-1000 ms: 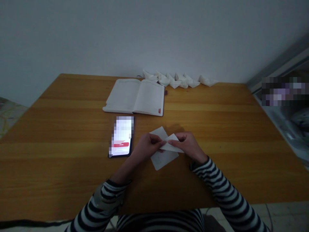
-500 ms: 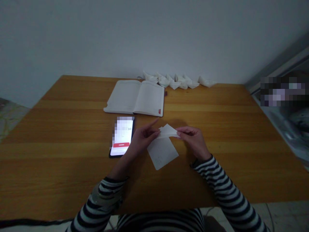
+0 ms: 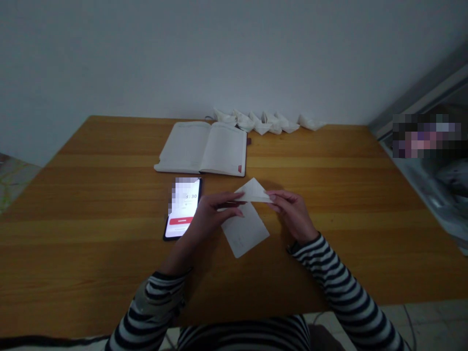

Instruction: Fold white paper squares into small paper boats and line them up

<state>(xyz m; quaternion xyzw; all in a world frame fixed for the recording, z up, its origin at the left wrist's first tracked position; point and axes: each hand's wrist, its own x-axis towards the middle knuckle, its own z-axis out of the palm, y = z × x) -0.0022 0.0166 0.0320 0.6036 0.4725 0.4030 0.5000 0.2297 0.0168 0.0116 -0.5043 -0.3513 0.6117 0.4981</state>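
Note:
A small folded piece of white paper with a pointed top is held up over the table between my hands. My right hand pinches its right end between thumb and fingers. At the left end, the fingers of my left hand touch the paper, while the thumb is spread away below them. Underneath lies a loose square sheet of white paper, turned cornerwise on the wood, its upper part partly covered by the left thumb.
A lit phone lies left of my left hand. Behind it is an open notebook. Several folded paper boats stand in a row along the wall at the back of the wooden table.
The folded paper has turned and now shows a wider triangular face. My left thumb has come away from it and moved lower. My right hand keeps its pinch.

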